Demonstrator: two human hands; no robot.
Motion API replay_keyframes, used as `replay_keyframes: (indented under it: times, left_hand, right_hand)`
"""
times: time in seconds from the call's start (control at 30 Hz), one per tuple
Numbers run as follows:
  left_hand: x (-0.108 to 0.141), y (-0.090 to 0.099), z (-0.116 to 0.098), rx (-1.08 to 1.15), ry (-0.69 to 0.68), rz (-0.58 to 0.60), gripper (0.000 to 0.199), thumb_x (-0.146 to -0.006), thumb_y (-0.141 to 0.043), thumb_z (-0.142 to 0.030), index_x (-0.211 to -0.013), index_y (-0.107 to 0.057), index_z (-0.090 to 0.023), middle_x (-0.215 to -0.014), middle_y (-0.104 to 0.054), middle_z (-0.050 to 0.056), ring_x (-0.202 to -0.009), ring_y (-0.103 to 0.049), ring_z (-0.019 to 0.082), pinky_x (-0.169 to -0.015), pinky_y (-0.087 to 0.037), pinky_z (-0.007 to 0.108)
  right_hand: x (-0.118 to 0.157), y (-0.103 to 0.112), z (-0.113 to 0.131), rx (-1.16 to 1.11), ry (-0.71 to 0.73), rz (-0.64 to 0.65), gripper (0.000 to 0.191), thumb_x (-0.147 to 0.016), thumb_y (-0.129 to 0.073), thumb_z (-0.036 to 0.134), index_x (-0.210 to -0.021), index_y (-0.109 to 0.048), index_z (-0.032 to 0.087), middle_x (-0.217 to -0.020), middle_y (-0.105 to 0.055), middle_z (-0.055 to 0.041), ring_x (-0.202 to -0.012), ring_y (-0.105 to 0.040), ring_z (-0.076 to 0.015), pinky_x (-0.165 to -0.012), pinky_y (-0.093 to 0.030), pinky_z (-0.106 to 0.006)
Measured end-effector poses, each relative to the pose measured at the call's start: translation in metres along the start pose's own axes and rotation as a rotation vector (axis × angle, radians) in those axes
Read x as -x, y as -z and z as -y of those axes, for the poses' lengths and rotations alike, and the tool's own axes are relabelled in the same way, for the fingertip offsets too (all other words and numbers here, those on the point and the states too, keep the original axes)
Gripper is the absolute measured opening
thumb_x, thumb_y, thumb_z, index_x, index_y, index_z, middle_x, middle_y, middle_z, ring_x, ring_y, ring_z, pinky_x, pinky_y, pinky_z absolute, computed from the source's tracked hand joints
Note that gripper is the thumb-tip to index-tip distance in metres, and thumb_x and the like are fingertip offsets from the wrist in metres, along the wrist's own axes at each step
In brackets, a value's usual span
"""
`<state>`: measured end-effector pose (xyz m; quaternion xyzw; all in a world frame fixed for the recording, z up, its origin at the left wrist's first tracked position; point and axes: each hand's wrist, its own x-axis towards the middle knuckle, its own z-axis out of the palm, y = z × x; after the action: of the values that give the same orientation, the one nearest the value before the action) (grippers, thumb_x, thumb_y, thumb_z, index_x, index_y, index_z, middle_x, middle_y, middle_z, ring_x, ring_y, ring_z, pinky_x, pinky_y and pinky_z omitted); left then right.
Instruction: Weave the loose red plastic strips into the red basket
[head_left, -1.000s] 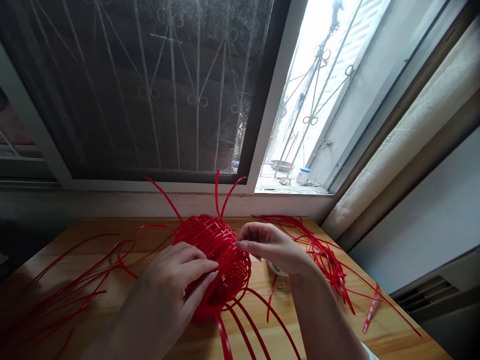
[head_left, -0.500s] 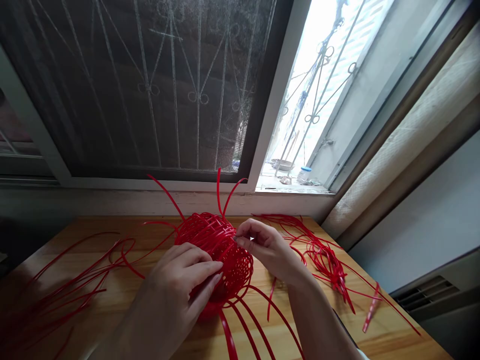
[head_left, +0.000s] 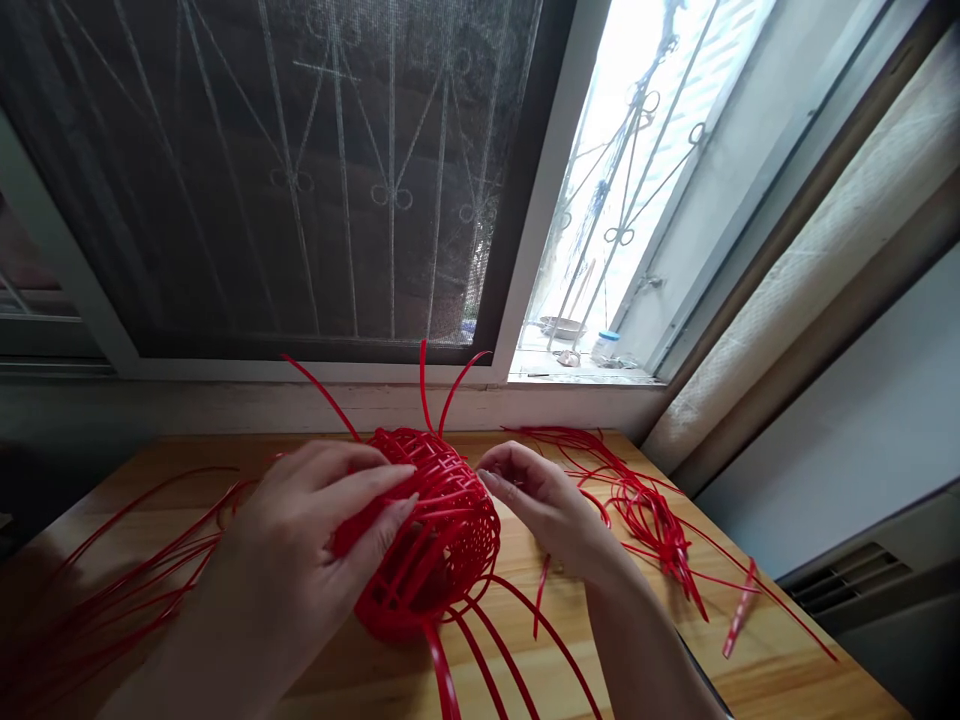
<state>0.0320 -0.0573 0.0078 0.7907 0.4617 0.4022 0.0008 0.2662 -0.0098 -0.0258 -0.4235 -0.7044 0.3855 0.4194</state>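
Observation:
A round basket (head_left: 442, 540) woven from glossy red strips lies tilted on the wooden table, with loose strip ends curving out at its top and bottom. Over its left side is my left hand (head_left: 322, 530), thumb and forefinger closed at the woven surface; what they grip there is partly hidden. My right hand (head_left: 536, 495) is at the basket's upper right edge, fingertips pinched together; anything between them is too small to make out.
Loose red strips (head_left: 142, 590) spread over the table's left side. A tangled red bundle (head_left: 660, 525) and a short pinkish-red piece (head_left: 740, 608) lie at the right. Behind the wooden table (head_left: 795, 680) is a window ledge with a blue-lidded jar (head_left: 605, 346).
My left hand has moved left and slightly up across the basket, uncovering more of its front. The basket has turned a little, and my right hand has shifted slightly right.

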Motion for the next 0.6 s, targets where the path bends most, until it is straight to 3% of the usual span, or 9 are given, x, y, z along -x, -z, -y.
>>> replay_keyframes:
  times: [0.1,0.2,0.27,0.37,0.43,0.53,0.6]
  left_hand:
    - [-0.007,0.009,-0.004,-0.064,-0.083,-0.115,0.025,-0.086,-0.053,-0.028,-0.109,-0.064,-0.031,-0.11,-0.061,0.001,-0.105,-0.055,0.022,-0.092,-0.044,0.038]
    - [-0.017,0.012,-0.009,0.006,-0.067,-0.076,0.024,-0.086,-0.05,-0.026,-0.104,-0.065,-0.028,-0.108,-0.062,0.0,-0.101,-0.058,0.02,-0.086,-0.048,0.033]
    - [-0.026,0.012,-0.009,0.083,-0.011,0.086,0.023,-0.087,-0.048,-0.029,-0.102,-0.066,-0.028,-0.106,-0.065,-0.001,-0.094,-0.061,0.018,-0.079,-0.05,0.029]
    - [-0.044,0.01,-0.005,0.202,0.055,0.465,0.025,-0.091,-0.046,-0.036,-0.096,-0.068,-0.027,-0.095,-0.069,-0.002,-0.083,-0.064,0.016,-0.07,-0.05,0.024]
    - [-0.056,0.01,-0.002,0.254,0.071,0.656,0.027,-0.09,-0.046,-0.038,-0.09,-0.07,-0.025,-0.088,-0.07,-0.002,-0.074,-0.064,0.014,-0.063,-0.048,0.022]
    - [-0.068,0.008,0.001,0.254,-0.014,0.824,0.019,-0.086,-0.053,-0.03,-0.09,-0.071,-0.026,-0.09,-0.07,-0.003,-0.078,-0.064,0.013,-0.065,-0.047,0.019]
    - [-0.072,0.007,0.001,0.16,-0.129,0.823,0.017,-0.081,-0.057,-0.022,-0.086,-0.072,-0.027,-0.085,-0.07,-0.004,-0.076,-0.063,0.012,-0.064,-0.045,0.018]
  right_hand:
    - [0.02,-0.001,0.008,0.143,-0.008,-0.08,0.025,-0.089,-0.053,0.042,-0.085,-0.062,0.019,-0.072,-0.06,-0.001,-0.064,-0.051,-0.0122,-0.056,-0.04,-0.022]
    - [0.041,-0.01,0.015,0.359,0.029,-0.131,0.022,-0.089,-0.053,0.035,-0.078,-0.065,0.02,-0.066,-0.063,-0.0012,-0.059,-0.054,-0.0126,-0.053,-0.039,-0.022]
    - [0.052,-0.019,0.016,0.505,0.093,-0.17,0.019,-0.089,-0.053,0.028,-0.077,-0.067,0.021,-0.066,-0.067,-0.0014,-0.055,-0.056,-0.0127,-0.051,-0.038,-0.023]
    - [0.058,-0.032,0.01,0.691,0.17,-0.224,0.014,-0.085,-0.056,0.021,-0.082,-0.07,0.022,-0.065,-0.07,-0.0015,-0.049,-0.059,-0.0132,-0.048,-0.035,-0.023]
    - [0.056,-0.038,0.006,0.787,0.19,-0.258,0.011,-0.082,-0.06,0.019,-0.081,-0.07,0.023,-0.059,-0.07,-0.0012,-0.045,-0.058,-0.0136,-0.047,-0.032,-0.024]
    - [0.052,-0.044,0.003,0.843,0.217,-0.317,0.01,-0.08,-0.061,0.018,-0.075,-0.069,0.022,-0.056,-0.068,-0.0003,-0.043,-0.057,-0.0132,-0.047,-0.028,-0.025]
    - [0.05,-0.047,0.002,0.829,0.247,-0.355,0.013,-0.082,-0.059,0.018,-0.072,-0.067,0.021,-0.056,-0.068,0.0,-0.045,-0.057,-0.0126,-0.048,-0.027,-0.025]
